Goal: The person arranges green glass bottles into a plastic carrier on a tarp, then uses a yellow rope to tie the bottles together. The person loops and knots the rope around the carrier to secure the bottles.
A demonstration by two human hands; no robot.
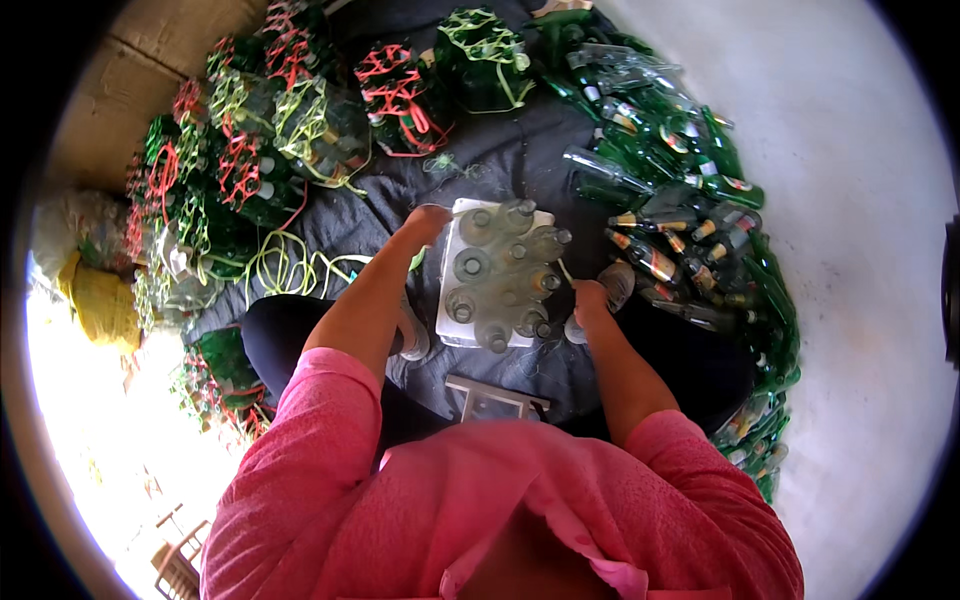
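Observation:
Several clear glass bottles (472,265) stand upright in a tight cluster on a white slab (446,304) between my feet. My left hand (430,219) is at the far left corner of the slab, closed on a pale plastic strap (456,213) that runs to the bottles. To the right of the cluster, my right hand (591,297) grips a pale strap end (564,271) that leads to the bottles. Where the strap passes around the glass is hard to make out.
Loose green and clear bottles (660,161) are heaped at the right. Bundles tied with red straps (394,82) and yellow-green straps (480,37) stand left and ahead. Loose strap coils (281,262) lie by my left knee. A small frame (495,390) sits before me on dark sheeting (499,161).

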